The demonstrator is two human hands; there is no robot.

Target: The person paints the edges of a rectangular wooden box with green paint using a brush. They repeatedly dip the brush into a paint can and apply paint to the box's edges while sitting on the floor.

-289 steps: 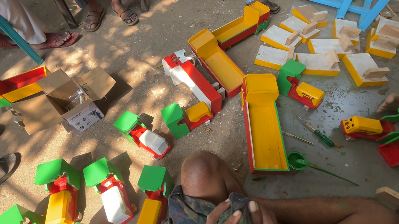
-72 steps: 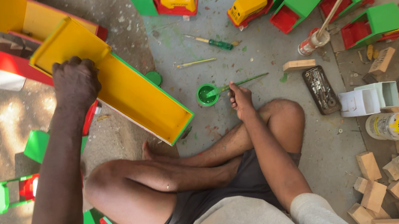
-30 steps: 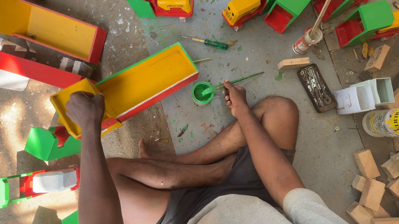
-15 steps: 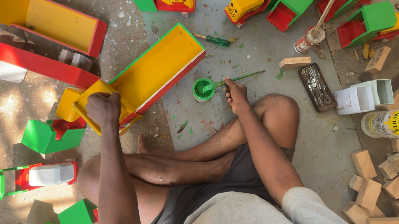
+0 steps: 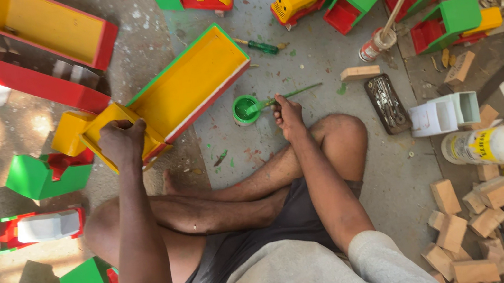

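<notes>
Left hand (image 5: 122, 139): I see it clamped on the yellow tray (image 5: 186, 88), whose long axis runs up-right away from it.
Right hand (image 5: 287, 114): fingers pinch the brush (image 5: 285, 96), right of the tray, tip in the green paint cup (image 5: 246, 108).

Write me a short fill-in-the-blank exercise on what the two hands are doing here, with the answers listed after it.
1. The left hand grips the end of a long toy tray whose inside is painted ____.
2. The right hand holds a thin brush whose tip sits in a small pot of ____ paint.
3. The plastic bottle with the yellow cap lies on its ____.

Answers: yellow; green; side
</notes>
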